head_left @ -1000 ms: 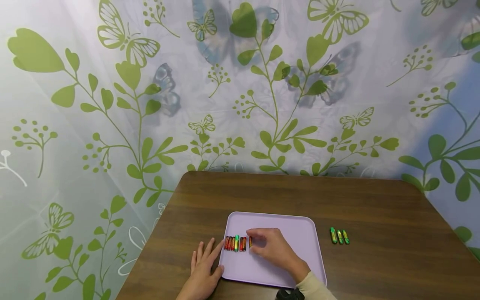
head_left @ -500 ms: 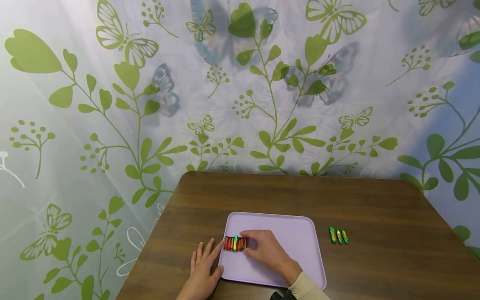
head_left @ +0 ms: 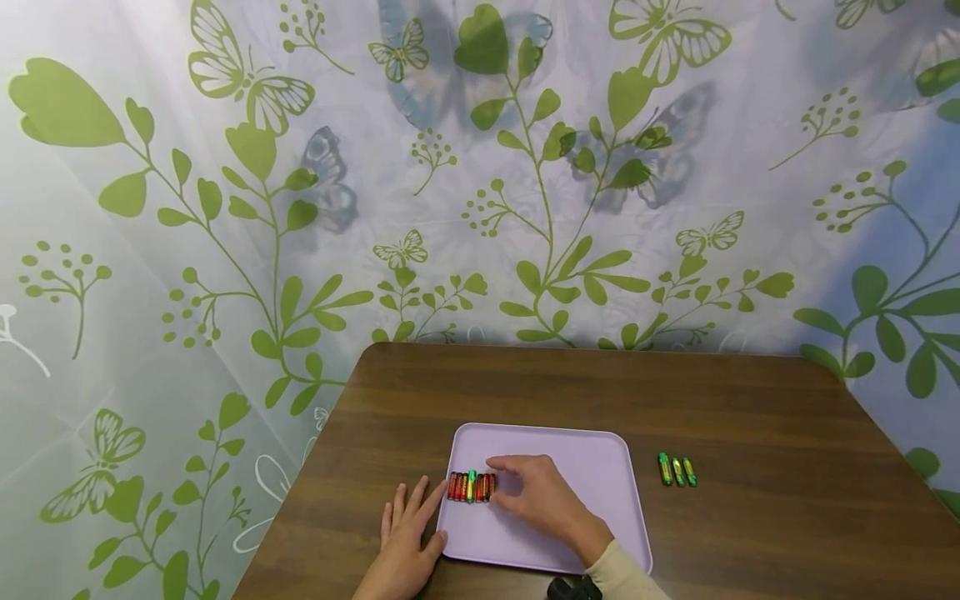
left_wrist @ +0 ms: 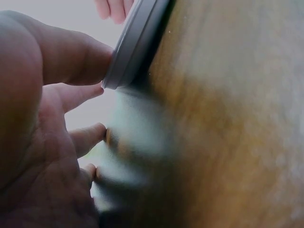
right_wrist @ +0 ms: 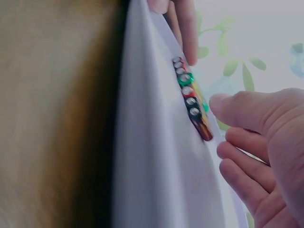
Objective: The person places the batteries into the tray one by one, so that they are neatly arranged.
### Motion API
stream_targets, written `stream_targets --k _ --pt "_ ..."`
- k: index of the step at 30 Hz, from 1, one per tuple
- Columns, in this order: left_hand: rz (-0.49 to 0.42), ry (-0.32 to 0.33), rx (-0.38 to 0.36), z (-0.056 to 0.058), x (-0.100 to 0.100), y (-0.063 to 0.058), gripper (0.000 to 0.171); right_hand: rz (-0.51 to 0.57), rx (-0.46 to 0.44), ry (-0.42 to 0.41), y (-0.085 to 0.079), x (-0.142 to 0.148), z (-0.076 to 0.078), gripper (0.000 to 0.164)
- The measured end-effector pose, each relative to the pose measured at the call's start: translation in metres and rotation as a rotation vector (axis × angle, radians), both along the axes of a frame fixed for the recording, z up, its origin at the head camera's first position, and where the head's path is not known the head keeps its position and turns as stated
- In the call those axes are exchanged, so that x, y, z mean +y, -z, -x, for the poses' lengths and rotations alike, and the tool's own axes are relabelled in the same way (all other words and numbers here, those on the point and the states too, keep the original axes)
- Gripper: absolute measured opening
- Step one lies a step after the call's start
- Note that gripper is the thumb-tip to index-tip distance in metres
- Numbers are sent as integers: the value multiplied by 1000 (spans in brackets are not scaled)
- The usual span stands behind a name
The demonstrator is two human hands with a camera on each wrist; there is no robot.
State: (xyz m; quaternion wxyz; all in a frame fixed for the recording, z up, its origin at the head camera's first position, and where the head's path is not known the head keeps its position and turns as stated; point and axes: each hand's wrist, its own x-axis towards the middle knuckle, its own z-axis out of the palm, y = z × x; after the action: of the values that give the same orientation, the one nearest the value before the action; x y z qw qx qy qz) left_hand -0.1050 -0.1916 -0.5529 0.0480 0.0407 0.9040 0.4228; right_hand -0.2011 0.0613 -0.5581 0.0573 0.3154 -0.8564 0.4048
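A row of several small batteries (head_left: 461, 487), mostly red and dark with one longer green-and-gold battery (head_left: 471, 487) among them, lies side by side near the left rim of a pale lilac tray (head_left: 570, 533). My right hand (head_left: 543, 500) is over the tray at the row's right end, thumb and fingers apart; in the right wrist view nothing sits between the thumb (right_wrist: 232, 107) and fingers. My left hand (head_left: 405, 533) rests at the tray's left edge with fingers spread, and its thumb (left_wrist: 90, 59) touches the rim in the left wrist view.
Three green-and-gold batteries (head_left: 678, 471) lie on the brown wooden table (head_left: 765, 517) to the right of the tray. Behind the table hangs a pale curtain (head_left: 450, 208) printed with green leaves and butterflies. A black object (head_left: 573, 588) shows beside the right wrist.
My right hand slid a single dark-red battery leftward against the row, closing the gap, then let go and drew slightly back to the right. The left hand has stayed in place.
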Motion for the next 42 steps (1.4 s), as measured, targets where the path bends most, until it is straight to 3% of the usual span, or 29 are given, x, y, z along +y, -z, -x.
stream_targets --k 16,27,34,42 --pt "-20 7 5 -1 0 0 69 65 -207 -21 -15 56 12 51" --pt "-24 8 5 0 0 0 70 89 -217 -75 -21 119 17 52" --pt "-22 9 14 -1 0 -1 69 70 -242 -33 -29 163 13 52" --pt "-22 7 17 -1 0 0 69 26 -211 25 -35 215 8 53"
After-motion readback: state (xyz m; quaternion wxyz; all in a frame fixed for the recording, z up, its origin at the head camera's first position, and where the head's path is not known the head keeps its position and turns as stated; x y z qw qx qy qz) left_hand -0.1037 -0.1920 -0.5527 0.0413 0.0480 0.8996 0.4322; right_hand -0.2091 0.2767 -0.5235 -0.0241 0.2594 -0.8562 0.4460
